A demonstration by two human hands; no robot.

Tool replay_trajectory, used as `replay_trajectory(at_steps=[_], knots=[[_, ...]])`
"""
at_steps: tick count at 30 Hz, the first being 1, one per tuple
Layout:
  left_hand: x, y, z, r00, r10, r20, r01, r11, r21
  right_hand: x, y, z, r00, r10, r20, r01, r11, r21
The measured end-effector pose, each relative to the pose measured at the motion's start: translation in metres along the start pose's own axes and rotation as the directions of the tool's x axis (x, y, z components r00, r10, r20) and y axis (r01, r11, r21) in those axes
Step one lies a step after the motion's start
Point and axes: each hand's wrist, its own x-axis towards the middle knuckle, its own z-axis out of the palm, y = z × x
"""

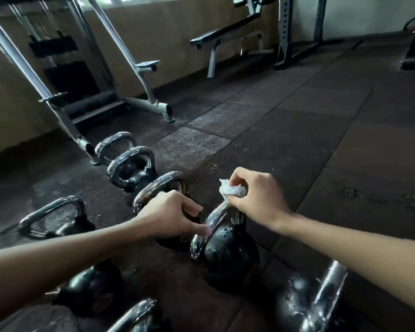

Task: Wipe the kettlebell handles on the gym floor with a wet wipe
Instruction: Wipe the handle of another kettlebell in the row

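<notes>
Gym floor (297, 140): heavy rigid kettlebell (228, 255), slick handle (216, 216); right grip (252, 195) pinches limp wet wipe (231, 189), left grip (173, 212) spread, steadying

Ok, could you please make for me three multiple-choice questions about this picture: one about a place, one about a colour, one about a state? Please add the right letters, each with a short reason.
1. Where is the wet wipe?
A. Lying loose, far from any kettlebell
B. At the top of a kettlebell handle
C. Squashed under a kettlebell

2. What colour is the wet wipe?
A. Blue
B. Yellow
C. White

3. In what state is the kettlebell that is being wiped?
A. It stands on the floor, handle up
B. It lies on its side
C. It hangs in the air

Answers:
1 B: the crumpled wet wipe is pressed against the top of the handle's arch.
2 C: it shows white against the dark metal.
3 A: its round body rests on the floor with the handle above it.
</notes>
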Motion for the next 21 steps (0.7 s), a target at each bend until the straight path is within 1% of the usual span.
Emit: replay_trajectory(at_steps=[3, 6, 10, 14, 17, 19, 21], knots=[[0.013, -0.008, 0.012, 0.998, 0.06, -0.009, -0.061, 0.991, -0.122, 0.003, 0.003, 0.005, 0.997, -0.039, 0.06, 0.045, 0.994, -0.099], [0.017, -0.013, 0.021, 0.993, 0.116, 0.038, -0.103, 0.963, -0.251, -0.003, 0.001, 0.005, 0.989, -0.049, 0.137, 0.064, 0.993, -0.102], [0.024, -0.019, 0.023, 0.983, 0.163, 0.084, -0.123, 0.926, -0.356, -0.009, -0.003, -0.004, 0.978, -0.024, 0.206, 0.041, 0.996, -0.075], [0.029, -0.02, 0.023, 0.984, 0.146, 0.102, -0.098, 0.923, -0.372, -0.011, -0.009, -0.009, 0.959, -0.06, 0.276, 0.064, 0.998, -0.006], [0.03, -0.021, 0.023, 0.984, 0.135, 0.114, -0.083, 0.921, -0.38, -0.004, -0.012, -0.008, 0.944, -0.05, 0.327, 0.06, 0.998, -0.021], [0.029, -0.022, 0.023, 0.984, 0.139, 0.113, -0.086, 0.92, -0.381, 0.0, -0.01, -0.004, 0.957, -0.011, 0.291, 0.02, 0.999, -0.031], [0.028, -0.021, 0.023, 0.983, 0.142, 0.113, -0.086, 0.915, -0.394, 0.001, -0.008, 0.001, 0.965, 0.054, 0.256, -0.05, 0.998, -0.024]])
